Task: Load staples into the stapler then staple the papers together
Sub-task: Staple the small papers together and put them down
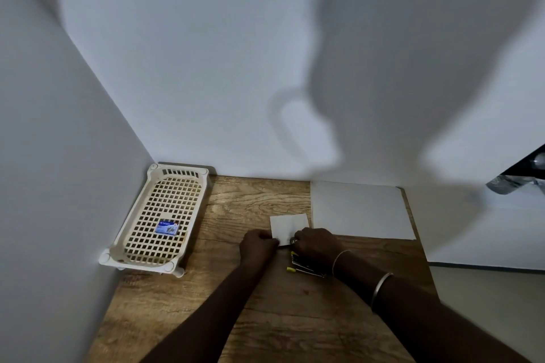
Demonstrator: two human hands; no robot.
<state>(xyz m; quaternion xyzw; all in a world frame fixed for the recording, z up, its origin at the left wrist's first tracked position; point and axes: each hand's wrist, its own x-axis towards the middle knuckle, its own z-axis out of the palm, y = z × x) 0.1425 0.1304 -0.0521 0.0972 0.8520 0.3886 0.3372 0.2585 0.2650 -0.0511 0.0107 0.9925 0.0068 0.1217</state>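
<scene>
A small white stack of papers [288,227] lies on the wooden table. My left hand [257,246] pinches its near left corner. My right hand [315,244] rests on the near right edge of the papers and covers most of the stapler [303,267], a dark metal one with yellow tips that pokes out under my palm and wrist. Whether my right hand grips the stapler or only presses on it is hidden. A small blue staple box [167,227] lies in the cream plastic basket [138,244] at the left.
A large white sheet [359,209] lies at the back right of the wooden table [265,318]. White walls close in at the left and back. The table's right edge drops to the floor. A dark metallic object [519,180] juts in at the far right.
</scene>
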